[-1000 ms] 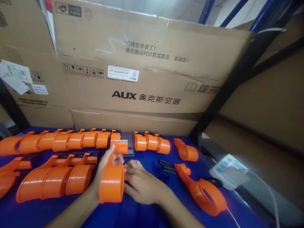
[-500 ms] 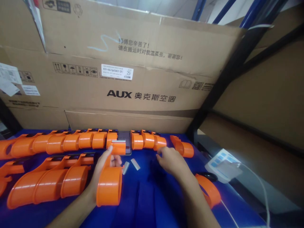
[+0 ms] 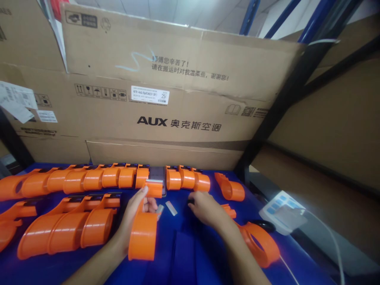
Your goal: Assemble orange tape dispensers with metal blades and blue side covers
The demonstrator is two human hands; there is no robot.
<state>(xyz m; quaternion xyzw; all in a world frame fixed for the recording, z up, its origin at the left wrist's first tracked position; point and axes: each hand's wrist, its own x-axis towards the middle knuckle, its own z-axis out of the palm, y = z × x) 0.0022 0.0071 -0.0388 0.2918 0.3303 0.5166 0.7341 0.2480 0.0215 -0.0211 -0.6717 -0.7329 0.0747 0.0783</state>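
Observation:
My left hand [image 3: 139, 206] grips an orange tape dispenser [image 3: 143, 236] by its narrow part, with the wide ring hanging down and a toothed metal strip [image 3: 154, 181] along its upper end. To the right, my right hand [image 3: 204, 206] is low over the blue surface with its fingers curled; a small dark thing [image 3: 190, 201] shows at its fingertips. Between the hands lie two small metal strips, one [image 3: 171, 208] in plain view and another [image 3: 160, 211] partly behind the held dispenser.
Orange dispensers [image 3: 111, 177] with dark tops stand in a row at the back, others [image 3: 69, 231] at the left. A dispenser [image 3: 261, 243] lies beside my right forearm. A white device [image 3: 282, 211] with a cable is at the right. A large cardboard box [image 3: 178, 95] stands behind.
My right hand has moved a little left and down from beside the back row, and a dark thing now shows at its fingertips. The whole view has shifted slightly.

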